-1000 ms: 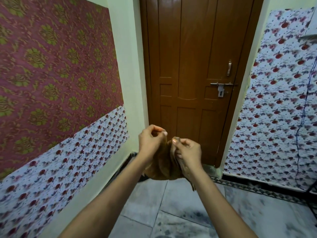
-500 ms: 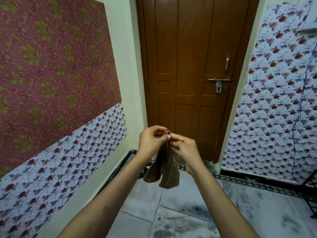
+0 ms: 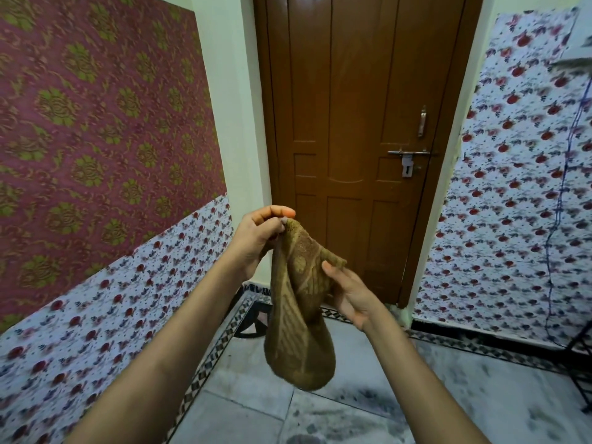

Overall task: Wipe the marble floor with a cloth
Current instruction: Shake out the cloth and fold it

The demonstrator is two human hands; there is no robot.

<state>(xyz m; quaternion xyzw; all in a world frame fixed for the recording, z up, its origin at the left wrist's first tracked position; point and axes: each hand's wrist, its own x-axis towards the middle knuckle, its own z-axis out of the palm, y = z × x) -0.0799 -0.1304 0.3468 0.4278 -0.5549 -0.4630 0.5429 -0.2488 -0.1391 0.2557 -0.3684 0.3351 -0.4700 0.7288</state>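
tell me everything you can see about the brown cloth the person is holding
The cloth is an olive-brown terry towel with a woven pattern of lines and a round motif. It hangs in the air in front of the wooden door, folded into a drooping pouch above the marble floor. The left hand pinches its top corner; the right hand holds a lower edge, thumb on the fabric.
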